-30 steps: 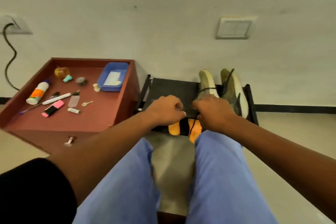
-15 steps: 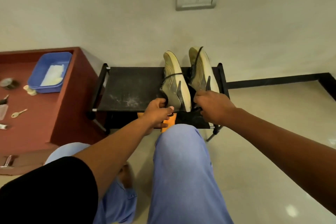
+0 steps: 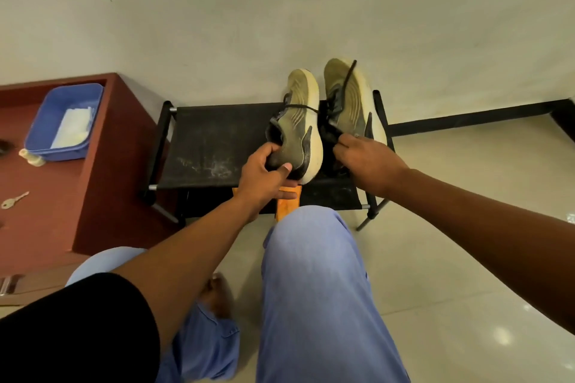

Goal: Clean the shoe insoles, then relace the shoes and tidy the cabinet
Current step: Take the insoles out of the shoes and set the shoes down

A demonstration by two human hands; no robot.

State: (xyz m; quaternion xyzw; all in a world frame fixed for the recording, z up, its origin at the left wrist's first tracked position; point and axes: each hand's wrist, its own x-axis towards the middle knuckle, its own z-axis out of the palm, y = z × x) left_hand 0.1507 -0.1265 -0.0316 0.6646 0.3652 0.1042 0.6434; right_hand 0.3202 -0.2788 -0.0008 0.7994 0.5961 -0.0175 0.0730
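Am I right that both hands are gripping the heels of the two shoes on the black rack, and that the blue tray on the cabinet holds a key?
Not quite. The head view shows the left hand and right hand at the heels of the shoes on the black rack, but the key lies on the cabinet top, outside the blue tray, which holds something white.

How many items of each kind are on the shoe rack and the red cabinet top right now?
Shoes: 2 (left one, right one)
Orange insoles: at least 1, mostly hidden
Blue tray: 1
Key: 1
Small cream item beside the tray: 1
Total: 6 visible
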